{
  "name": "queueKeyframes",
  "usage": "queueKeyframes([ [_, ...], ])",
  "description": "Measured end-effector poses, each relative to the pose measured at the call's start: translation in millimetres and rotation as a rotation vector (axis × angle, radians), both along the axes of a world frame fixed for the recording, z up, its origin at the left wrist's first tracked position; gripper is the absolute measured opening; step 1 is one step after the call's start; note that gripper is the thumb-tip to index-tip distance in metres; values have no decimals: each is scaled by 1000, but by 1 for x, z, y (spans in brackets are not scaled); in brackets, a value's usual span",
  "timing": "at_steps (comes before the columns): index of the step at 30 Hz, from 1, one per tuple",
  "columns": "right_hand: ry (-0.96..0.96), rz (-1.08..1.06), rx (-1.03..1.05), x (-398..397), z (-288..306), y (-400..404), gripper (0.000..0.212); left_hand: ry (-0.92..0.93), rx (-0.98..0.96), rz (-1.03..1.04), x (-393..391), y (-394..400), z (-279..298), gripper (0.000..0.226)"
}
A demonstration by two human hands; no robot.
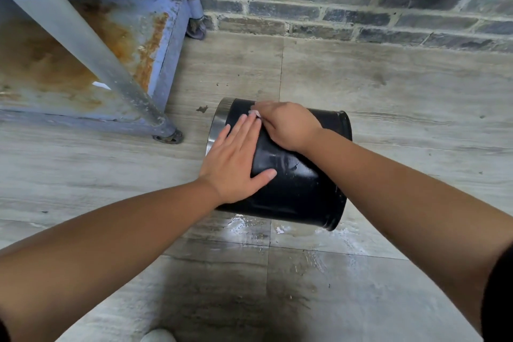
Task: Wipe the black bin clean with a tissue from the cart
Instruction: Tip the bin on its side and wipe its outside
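Note:
The black bin (299, 189) lies on its side on the floor, its silver rim (218, 125) pointing left. My left hand (236, 161) rests flat on the bin's upper side, fingers straight. My right hand (283, 125) is further up the bin, its fingers curled round a small white tissue (254, 112) pressed against the bin's surface. Only a scrap of the tissue shows under the fingers.
A rusty blue cart (116, 44) with a grey metal post (83, 44) and castor wheels (169, 137) stands at the left. A brick wall (333, 8) runs along the back. The tiled floor (305, 236) is wet right in front of the bin.

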State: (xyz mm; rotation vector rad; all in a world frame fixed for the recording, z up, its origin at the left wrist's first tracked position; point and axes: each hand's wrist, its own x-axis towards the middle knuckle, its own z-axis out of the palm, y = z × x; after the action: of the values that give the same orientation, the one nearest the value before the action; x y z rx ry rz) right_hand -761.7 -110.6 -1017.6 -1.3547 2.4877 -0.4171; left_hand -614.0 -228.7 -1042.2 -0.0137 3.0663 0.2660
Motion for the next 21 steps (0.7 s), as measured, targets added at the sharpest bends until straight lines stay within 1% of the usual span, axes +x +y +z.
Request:
queueKeyframes([
  [1, 15, 33, -10, 7, -1, 10, 35, 3, 58, 27, -4, -2, 2, 97],
  [3, 74, 30, -12, 24, -3, 31, 39, 0, 141, 64, -14, -5, 5, 91],
  [5, 158, 28, -42, 38, -5, 50, 40, -12, 168, 89, -26, -8, 7, 82],
  [9, 291, 119, -117, 60, -13, 87, 42, -45, 97, 109, -48, -9, 8, 68],
  [12, 331, 165, -157, 78, -25, 108, 46, -95, 45, 107, -59, -10, 9, 66],
  [17, 274, 343, -107, 114, -52, 144, 54, -176, 17, 110, -74, -12, 13, 72],
  [19, 219, 418, -50, 124, -58, 155, 54, -183, 8, 105, -76, -12, 13, 72],
  [21, 153, 469, 0, 127, -57, 162, 49, -179, 3, 95, -76, -13, 13, 73],
])
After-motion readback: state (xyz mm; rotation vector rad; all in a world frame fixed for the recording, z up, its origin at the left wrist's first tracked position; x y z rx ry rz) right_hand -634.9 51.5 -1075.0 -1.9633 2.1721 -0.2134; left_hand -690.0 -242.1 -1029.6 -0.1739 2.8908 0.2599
